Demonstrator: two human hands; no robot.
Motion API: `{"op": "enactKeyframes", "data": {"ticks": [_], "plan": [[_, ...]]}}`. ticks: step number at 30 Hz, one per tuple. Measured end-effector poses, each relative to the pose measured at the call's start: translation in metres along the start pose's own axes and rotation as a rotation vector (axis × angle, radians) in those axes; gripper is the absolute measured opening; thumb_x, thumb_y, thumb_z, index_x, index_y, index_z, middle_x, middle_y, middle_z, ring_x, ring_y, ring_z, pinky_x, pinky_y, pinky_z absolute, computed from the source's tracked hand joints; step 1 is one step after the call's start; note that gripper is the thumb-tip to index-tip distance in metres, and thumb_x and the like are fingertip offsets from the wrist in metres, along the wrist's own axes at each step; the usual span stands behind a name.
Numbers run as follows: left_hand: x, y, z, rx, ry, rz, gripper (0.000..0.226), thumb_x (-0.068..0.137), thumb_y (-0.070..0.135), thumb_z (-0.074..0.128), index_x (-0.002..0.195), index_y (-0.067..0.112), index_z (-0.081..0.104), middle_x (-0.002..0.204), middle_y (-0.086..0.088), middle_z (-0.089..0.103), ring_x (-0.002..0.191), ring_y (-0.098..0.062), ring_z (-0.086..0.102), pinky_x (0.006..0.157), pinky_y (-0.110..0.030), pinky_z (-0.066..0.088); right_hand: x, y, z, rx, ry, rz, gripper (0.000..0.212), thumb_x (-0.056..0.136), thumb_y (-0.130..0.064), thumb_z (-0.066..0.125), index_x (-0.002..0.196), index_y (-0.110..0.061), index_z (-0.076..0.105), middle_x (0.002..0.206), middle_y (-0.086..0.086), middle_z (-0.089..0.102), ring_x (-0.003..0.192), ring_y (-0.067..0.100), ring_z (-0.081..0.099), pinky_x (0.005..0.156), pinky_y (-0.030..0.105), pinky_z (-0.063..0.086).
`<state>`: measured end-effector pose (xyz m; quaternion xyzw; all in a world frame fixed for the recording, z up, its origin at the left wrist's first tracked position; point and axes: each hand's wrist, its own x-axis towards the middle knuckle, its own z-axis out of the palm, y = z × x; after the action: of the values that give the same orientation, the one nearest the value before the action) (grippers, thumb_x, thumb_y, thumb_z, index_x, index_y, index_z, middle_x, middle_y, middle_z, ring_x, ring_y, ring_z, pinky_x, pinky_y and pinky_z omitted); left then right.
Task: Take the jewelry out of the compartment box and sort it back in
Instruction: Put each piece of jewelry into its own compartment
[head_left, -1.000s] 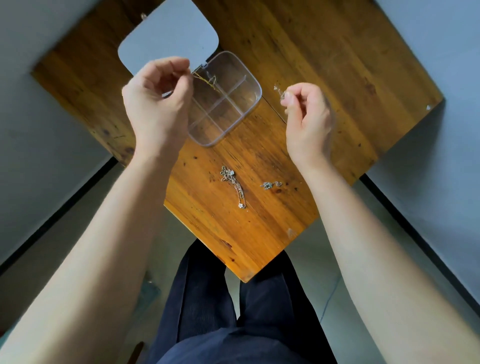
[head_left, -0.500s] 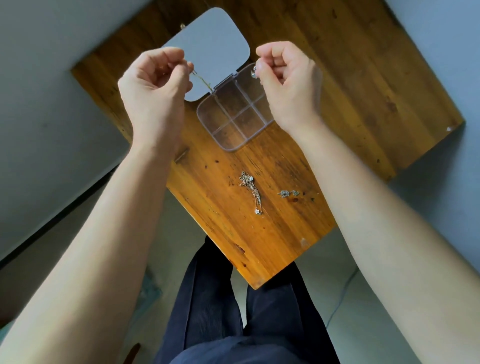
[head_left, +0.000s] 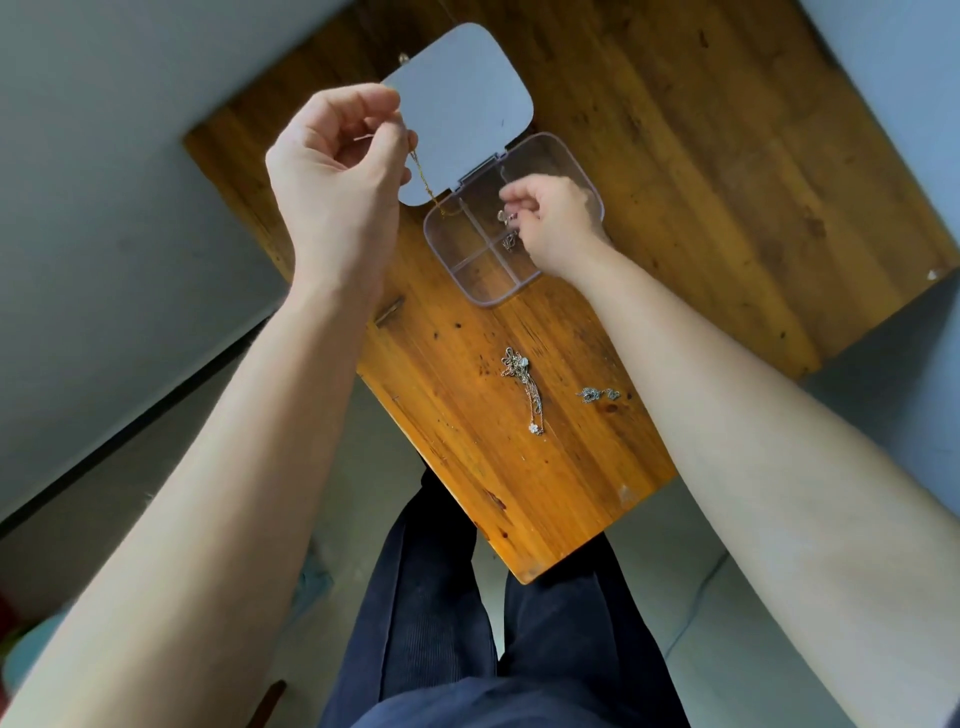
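Note:
A clear compartment box (head_left: 485, 299) lies open on the wooden table (head_left: 701, 171), its grey lid (head_left: 467, 98) folded back. My left hand (head_left: 337, 166) is raised left of the box and pinches a thin gold chain (head_left: 427, 183) whose lower end hangs into the box's near-left compartment. My right hand (head_left: 553, 221) is down inside the box, fingers closed on a small silver piece (head_left: 505, 217); another silver bit (head_left: 510, 241) lies in the compartment just below it. A silver necklace with a flower pendant (head_left: 524, 387) and a small silver chain piece (head_left: 597, 393) lie on the table nearer me.
The table's near corner (head_left: 524, 574) points at my dark trousers (head_left: 493, 623). Grey walls flank the table on both sides. A small white speck (head_left: 932, 274) sits at the right table corner.
My right hand dropped from above the box into its compartments with the silver piece. My left hand kept its hold on the gold chain. The view shifted, so the box appears lower.

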<state>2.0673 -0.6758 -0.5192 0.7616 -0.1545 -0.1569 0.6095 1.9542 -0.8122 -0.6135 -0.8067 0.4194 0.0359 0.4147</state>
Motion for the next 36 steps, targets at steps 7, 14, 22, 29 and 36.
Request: {"op": "enactKeyframes", "data": {"ticks": [7, 14, 22, 29, 36], "plan": [[0.001, 0.010, 0.003, -0.063, -0.009, 0.040, 0.012, 0.087, 0.003, 0.063, 0.093, 0.009, 0.072, 0.083, -0.007, 0.071, 0.081, -0.022, 0.074, 0.067, -0.028, 0.057, 0.002, -0.001, 0.001, 0.031, 0.008, 0.005, 0.042, 0.100, 0.002, 0.051, 0.136, -0.017, 0.059, 0.132, 0.000, 0.065, 0.120, 0.014, 0.061, 0.105, 0.030, 0.049], [0.000, 0.016, 0.010, -0.052, 0.017, 0.117, 0.015, 0.082, 0.003, 0.061, 0.087, 0.013, 0.070, 0.081, -0.005, 0.070, 0.078, -0.035, 0.070, 0.068, -0.044, 0.058, -0.006, 0.010, 0.000, -0.169, 0.063, -0.042, 0.029, 0.099, -0.011, 0.060, 0.126, -0.018, 0.066, 0.118, 0.003, 0.070, 0.107, 0.018, 0.065, 0.085, 0.022, 0.051], [0.004, -0.049, 0.036, 0.218, -0.049, -0.190, 0.017, 0.086, 0.006, 0.063, 0.093, 0.014, 0.076, 0.091, -0.001, 0.073, 0.088, -0.018, 0.073, 0.080, -0.040, 0.063, -0.021, 0.019, -0.002, -0.220, 0.110, -0.013, 0.027, 0.100, -0.015, 0.056, 0.125, -0.020, 0.065, 0.127, 0.004, 0.060, 0.095, 0.012, 0.055, 0.063, 0.015, 0.040], [-0.024, -0.075, 0.036, 0.439, -0.248, -0.286, 0.029, 0.094, 0.017, 0.059, 0.120, 0.015, 0.070, 0.118, 0.003, 0.070, 0.109, -0.010, 0.063, 0.097, -0.028, 0.054, -0.059, 0.044, -0.003, -0.083, 0.204, 0.014, 0.022, 0.099, -0.015, 0.056, 0.116, -0.022, 0.069, 0.116, -0.001, 0.062, 0.090, 0.010, 0.062, 0.063, 0.007, 0.037], [-0.100, -0.088, 0.035, 0.614, -0.391, -0.019, 0.020, 0.090, 0.011, 0.059, 0.108, 0.014, 0.068, 0.102, 0.002, 0.062, 0.088, -0.011, 0.059, 0.083, -0.026, 0.049, -0.125, 0.098, 0.015, -0.054, 0.233, 0.228, 0.021, 0.099, -0.024, 0.056, 0.117, -0.029, 0.066, 0.115, -0.007, 0.053, 0.096, 0.013, 0.059, 0.078, 0.022, 0.048]]}}
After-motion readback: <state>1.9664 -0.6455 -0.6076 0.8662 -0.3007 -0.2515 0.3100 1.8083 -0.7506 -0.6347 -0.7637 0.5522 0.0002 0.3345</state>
